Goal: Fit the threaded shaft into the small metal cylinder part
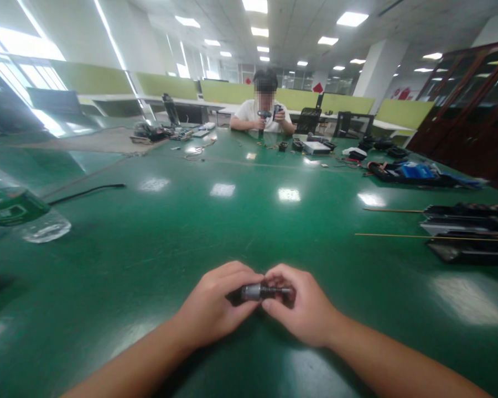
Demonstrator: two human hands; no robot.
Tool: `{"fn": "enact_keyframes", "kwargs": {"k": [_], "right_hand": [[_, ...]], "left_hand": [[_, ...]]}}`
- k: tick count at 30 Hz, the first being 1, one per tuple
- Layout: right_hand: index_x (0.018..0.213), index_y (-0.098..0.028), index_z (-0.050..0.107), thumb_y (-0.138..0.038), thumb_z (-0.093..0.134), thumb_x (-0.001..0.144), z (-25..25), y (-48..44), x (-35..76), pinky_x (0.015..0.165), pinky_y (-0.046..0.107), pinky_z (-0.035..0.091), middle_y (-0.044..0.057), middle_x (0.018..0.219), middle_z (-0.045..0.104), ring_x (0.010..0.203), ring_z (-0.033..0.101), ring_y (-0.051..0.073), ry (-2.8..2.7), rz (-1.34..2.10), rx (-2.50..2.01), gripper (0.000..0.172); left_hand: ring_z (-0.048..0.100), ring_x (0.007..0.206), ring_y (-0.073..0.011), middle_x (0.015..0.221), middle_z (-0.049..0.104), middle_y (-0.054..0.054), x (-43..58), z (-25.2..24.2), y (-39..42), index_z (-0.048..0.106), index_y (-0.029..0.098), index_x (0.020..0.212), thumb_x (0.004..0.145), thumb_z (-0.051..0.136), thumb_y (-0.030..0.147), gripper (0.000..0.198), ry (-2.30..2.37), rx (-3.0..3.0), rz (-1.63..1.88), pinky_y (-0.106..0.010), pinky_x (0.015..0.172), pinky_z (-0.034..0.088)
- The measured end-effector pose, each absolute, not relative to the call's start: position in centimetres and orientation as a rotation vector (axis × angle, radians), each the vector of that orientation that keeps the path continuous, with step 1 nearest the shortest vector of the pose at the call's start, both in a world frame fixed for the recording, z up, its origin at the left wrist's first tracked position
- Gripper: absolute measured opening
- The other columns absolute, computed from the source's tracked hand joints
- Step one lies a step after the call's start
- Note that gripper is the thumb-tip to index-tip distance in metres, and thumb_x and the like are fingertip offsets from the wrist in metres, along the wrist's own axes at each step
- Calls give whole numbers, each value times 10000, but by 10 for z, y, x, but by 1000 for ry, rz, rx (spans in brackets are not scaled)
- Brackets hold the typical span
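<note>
Low over the green table [249, 226], close to its near side, both my hands meet around one small object. It is a dark cylindrical device [253, 292] with a grey band and a narrower ribbed shaft toward the right, lying about level. My left hand [216, 301] is closed around its thicker left end, which the palm and fingers partly hide. My right hand [302, 307] curls round the narrow right end, fingertips near the shaft. The exact kind of device cannot be made out.
A plastic bottle with a green label [19, 207] lies at the left, near a black cable [89, 192]. Long dark parts with thin rods [468, 232] lie at the right. Across the table, a person [261, 113] holds a dark device among scattered parts.
</note>
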State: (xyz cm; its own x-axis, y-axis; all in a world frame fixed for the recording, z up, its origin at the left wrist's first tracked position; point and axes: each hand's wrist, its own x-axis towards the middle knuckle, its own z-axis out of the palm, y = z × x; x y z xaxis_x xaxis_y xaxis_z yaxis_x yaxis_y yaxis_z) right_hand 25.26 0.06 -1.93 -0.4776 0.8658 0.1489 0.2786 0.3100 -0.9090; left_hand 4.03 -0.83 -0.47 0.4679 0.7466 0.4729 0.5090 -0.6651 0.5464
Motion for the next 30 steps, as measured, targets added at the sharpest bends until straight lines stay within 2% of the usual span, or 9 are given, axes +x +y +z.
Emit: {"fn": "enact_keyframes", "kwargs": {"k": [2,6,10,17,25,30], "right_hand": [[1015,-201,663,-182,681,792,-18,1,253,629,243,473,11,861,691,698,622,145,-1912,1135,-1013,224],[870,-193,705,-252,680,839,-16,2,253,651,258,452,5,783,689,708,621,154,-1980,976,-1043,71],[859,-199,708,-236,651,875,-18,1,252,673,263,439,3,794,699,733,629,154,-2028,898,-1021,70],[893,-201,679,-193,671,839,-19,0,254,690,269,443,7,824,687,754,628,161,-2075,827,-975,55],[881,-204,659,-184,668,825,-19,1,254,681,269,442,8,818,677,741,624,163,-2094,817,-959,60],[877,-201,659,-170,667,822,-18,1,255,664,261,430,2,806,667,725,610,154,-2090,827,-956,65]], "left_hand": [[677,859,-156,948,720,-48,41,-4,-8,699,213,1066,842,681,175,227,1062,2403,1019,-260,782,550],[678,860,-159,940,722,-51,42,-3,-9,700,206,1062,838,677,165,229,1050,2420,1020,-264,785,555],[676,854,-155,936,722,-50,42,-3,-9,704,205,1060,840,688,180,222,1050,2404,1023,-254,773,555],[673,853,-127,933,722,-17,41,-8,-8,707,229,1046,823,718,180,229,1097,2343,999,-221,787,542],[683,830,-148,914,728,-36,43,-6,-9,721,216,1024,821,717,200,204,1107,2346,1012,-244,767,558],[684,825,-132,914,731,-21,43,-5,-9,724,225,1018,815,729,201,205,1114,2352,1014,-218,764,552]]}}
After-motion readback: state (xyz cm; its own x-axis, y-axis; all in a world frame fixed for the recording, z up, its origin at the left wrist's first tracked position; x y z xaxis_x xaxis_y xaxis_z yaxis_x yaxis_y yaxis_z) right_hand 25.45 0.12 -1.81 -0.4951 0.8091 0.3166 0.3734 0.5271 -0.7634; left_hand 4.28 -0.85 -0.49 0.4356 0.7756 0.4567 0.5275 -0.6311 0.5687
